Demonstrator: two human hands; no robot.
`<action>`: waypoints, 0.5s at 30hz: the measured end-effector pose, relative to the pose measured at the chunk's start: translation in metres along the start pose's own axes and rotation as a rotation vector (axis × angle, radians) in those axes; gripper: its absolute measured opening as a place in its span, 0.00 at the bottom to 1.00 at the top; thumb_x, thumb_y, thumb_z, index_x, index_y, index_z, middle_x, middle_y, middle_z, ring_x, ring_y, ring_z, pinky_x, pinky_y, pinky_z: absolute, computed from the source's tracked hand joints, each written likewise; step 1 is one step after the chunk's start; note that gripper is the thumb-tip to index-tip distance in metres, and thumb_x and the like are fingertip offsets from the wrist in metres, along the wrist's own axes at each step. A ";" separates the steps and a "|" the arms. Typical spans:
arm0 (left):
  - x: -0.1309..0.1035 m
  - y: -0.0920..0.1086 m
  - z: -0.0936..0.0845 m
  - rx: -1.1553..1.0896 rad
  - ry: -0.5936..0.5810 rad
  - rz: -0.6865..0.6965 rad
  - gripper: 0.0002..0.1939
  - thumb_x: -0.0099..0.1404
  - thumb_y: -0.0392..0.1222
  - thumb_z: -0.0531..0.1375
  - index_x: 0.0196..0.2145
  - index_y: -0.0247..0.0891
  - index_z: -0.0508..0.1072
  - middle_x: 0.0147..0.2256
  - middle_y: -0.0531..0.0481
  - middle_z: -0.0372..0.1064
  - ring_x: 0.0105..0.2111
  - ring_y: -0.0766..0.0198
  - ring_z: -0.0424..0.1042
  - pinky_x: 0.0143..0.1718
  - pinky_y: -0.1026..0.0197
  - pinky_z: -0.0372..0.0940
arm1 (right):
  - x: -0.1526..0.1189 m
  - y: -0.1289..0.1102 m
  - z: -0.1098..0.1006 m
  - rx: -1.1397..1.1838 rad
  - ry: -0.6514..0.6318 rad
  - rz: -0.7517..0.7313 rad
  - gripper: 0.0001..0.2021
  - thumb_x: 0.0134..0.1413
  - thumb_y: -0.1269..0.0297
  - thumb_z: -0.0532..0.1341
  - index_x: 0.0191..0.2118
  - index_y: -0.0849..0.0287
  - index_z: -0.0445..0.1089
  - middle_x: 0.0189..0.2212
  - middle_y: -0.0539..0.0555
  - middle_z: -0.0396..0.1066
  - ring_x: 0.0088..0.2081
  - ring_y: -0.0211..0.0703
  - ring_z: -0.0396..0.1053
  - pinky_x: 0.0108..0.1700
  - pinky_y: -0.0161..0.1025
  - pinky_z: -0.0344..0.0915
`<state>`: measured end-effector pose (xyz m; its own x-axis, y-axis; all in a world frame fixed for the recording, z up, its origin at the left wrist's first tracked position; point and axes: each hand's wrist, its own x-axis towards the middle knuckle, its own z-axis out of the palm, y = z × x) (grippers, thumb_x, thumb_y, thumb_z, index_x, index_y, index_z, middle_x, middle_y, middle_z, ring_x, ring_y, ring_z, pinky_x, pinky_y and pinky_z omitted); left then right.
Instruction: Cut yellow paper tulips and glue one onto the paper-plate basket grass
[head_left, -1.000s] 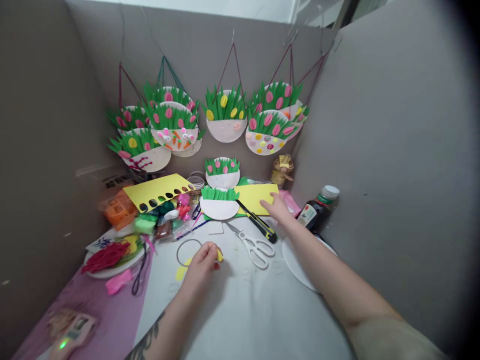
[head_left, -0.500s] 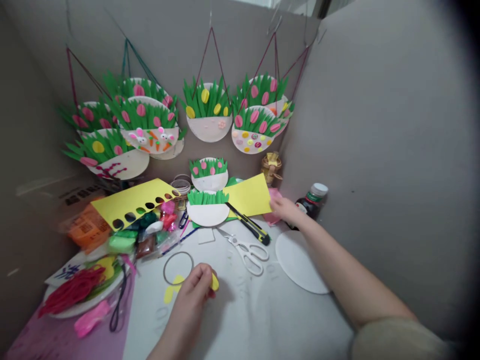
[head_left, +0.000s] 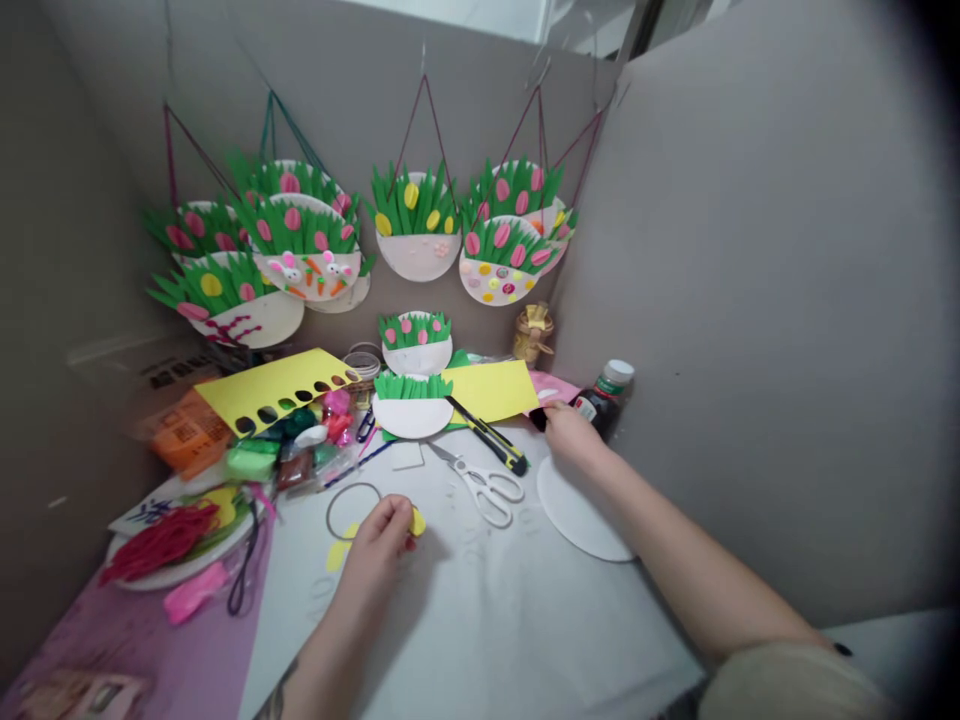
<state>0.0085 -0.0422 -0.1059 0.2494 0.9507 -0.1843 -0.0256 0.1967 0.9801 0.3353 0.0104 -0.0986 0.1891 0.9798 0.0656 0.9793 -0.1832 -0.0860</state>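
My left hand (head_left: 384, 535) is closed in a pinch on a small yellow paper oval (head_left: 417, 521), held above the white table cover. Beside it, more yellow paper cutouts (head_left: 337, 553) lie next to a thin ring (head_left: 330, 512). My right hand (head_left: 574, 435) reaches to the back right, its fingers closed at the near edge of a pink paper sheet (head_left: 559, 386), which has what look like cut-out holes. Close to that hand are a yellow paper sheet (head_left: 491, 390), a dark bottle with a white cap (head_left: 616, 374) and a white paper plate (head_left: 581, 520).
White-handled scissors (head_left: 491, 492) and a box cutter (head_left: 495, 443) lie mid-table. Half-plate baskets with paper grass (head_left: 412, 415) stand behind; several hang on the wall, one (head_left: 418, 255) centrally. Left are a yellow sheet with holes (head_left: 274, 385), clay packets (head_left: 253, 459) and red yarn (head_left: 161, 545).
My right hand has moved from the yellow sheet's right edge slightly down and toward me, with the pink sheet shifted. My left hand still holds the yellow oval. The camera view has shifted slightly.
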 end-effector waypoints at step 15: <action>0.003 -0.010 -0.002 -0.090 0.060 0.030 0.15 0.55 0.53 0.59 0.29 0.37 0.70 0.27 0.52 0.65 0.27 0.67 0.64 0.29 0.66 0.59 | -0.185 -0.097 -0.014 0.589 -0.176 -0.514 0.25 0.53 0.75 0.49 0.58 0.58 0.60 0.58 0.57 0.58 0.58 0.42 0.57 0.58 0.40 0.55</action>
<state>0.0080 -0.0408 -0.1167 0.1885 0.9686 -0.1620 -0.1201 0.1864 0.9751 0.2068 -0.1541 -0.0886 -0.3373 0.9375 0.0860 0.7326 0.3187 -0.6014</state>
